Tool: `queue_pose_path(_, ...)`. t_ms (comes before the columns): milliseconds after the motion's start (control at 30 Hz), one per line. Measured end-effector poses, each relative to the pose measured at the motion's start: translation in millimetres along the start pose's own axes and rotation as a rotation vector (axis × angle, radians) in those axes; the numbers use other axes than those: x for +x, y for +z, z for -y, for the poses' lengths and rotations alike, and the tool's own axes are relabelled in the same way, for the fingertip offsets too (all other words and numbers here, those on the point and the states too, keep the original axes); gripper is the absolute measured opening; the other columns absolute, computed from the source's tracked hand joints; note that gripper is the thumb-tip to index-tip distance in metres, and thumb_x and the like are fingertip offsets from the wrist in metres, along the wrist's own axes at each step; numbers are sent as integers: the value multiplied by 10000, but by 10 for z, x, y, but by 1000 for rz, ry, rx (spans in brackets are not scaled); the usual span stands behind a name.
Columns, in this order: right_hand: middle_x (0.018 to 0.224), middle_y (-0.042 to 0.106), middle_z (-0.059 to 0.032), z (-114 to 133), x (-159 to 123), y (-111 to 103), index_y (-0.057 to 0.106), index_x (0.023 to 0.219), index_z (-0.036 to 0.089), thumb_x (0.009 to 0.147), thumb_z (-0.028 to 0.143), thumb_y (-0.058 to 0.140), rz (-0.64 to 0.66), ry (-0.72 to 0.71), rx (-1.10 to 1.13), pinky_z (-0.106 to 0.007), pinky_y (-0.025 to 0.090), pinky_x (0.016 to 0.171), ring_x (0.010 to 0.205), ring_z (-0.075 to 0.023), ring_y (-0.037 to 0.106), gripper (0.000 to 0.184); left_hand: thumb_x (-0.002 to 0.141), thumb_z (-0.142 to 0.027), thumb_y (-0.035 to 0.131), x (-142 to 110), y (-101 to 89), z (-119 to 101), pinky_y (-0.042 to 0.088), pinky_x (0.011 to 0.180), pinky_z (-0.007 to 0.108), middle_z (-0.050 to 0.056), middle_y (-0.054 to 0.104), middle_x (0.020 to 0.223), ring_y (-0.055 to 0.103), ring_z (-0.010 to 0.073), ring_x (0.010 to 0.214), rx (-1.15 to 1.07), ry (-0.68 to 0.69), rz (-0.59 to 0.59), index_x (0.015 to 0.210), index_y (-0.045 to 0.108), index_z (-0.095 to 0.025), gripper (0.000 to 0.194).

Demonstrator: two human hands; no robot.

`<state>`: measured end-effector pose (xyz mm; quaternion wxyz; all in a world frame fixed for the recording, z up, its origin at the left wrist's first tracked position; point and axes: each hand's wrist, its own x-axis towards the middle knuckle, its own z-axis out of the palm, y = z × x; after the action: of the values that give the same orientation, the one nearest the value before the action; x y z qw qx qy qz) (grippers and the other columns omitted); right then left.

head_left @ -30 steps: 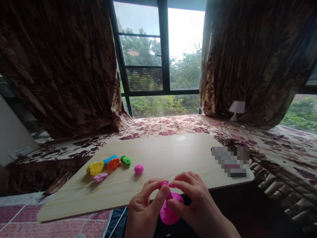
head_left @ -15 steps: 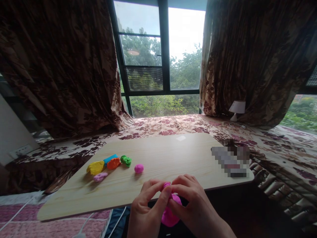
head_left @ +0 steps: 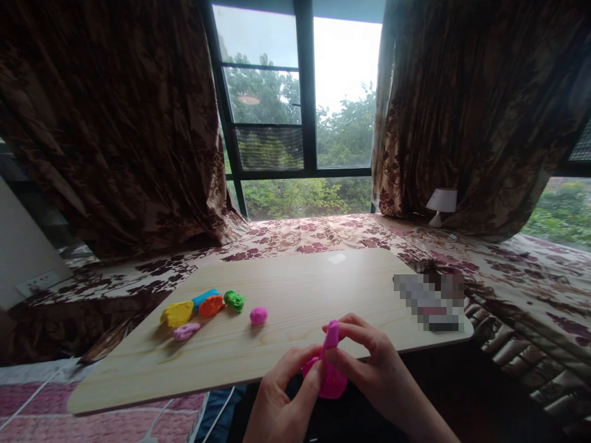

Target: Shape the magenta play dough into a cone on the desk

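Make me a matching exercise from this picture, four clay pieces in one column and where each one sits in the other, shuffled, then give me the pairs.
Things:
1. yellow clay piece
2. green clay piece
3. round pink clay ball
4. bright pink clay lump

Places:
A. alone on the wooden board, right of the coloured group
B. pinched between the left hand and the right hand
C. left end of the coloured group
D. just right of the orange clay piece

Pairs: 1-C, 2-D, 3-A, 4-B
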<state>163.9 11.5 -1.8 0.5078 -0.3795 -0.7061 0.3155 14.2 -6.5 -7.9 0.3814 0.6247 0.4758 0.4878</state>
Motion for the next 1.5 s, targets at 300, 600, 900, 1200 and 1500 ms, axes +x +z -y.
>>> queue_pose_path(300, 812, 586, -18, 35, -14, 11, 639, 785, 182, 812, 173, 583, -39, -23, -69, -262, 461, 724, 797, -149, 566, 63, 791, -360, 556, -7, 24, 5, 465, 753, 256, 10, 662, 798, 612, 183, 795, 45, 73, -15, 922, 700, -243, 228)
queue_pose_path(600, 847, 575, -18, 7, -34, 29, 630, 865, 184, 856, 213, 540, -45, 6, -41, -257, 450, 738, 822, -142, 565, 94, 787, -387, 565, -26, 102, 80, 487, 765, 281, 32, 649, 824, 615, 197, 818, 156, 164, -149, 852, 682, -239, 199)
queue_pose_path(900, 815, 586, -16, 24, -19, 15, 634, 827, 184, 870, 239, 528, -111, -15, -58, -262, 437, 746, 815, -145, 560, 127, 803, -374, 548, -25, 85, 132, 463, 793, 297, 30, 627, 827, 598, 196, 828, 199, 165, -111, 878, 659, -233, 194)
queue_pose_path(1200, 845, 593, -23, 28, 14, -60, 665, 886, 195, 869, 274, 535, -105, -30, -48, -270, 434, 777, 843, -152, 560, 153, 783, -364, 581, -20, 86, 126, 393, 866, 315, 27, 608, 868, 567, 208, 900, 122, 69, -83, 891, 659, -233, 187)
queue_pose_path(1500, 1076, 542, -45, 130, 10, -319, 636, 1067, 235, 843, 330, 576, 247, 7, 206, -292, 416, 874, 1015, -184, 522, 251, 755, -281, 614, 43, -89, 112, 409, 664, 227, 55, 673, 756, 575, 150, 734, -683, -383, 452, 959, 695, -141, 261)
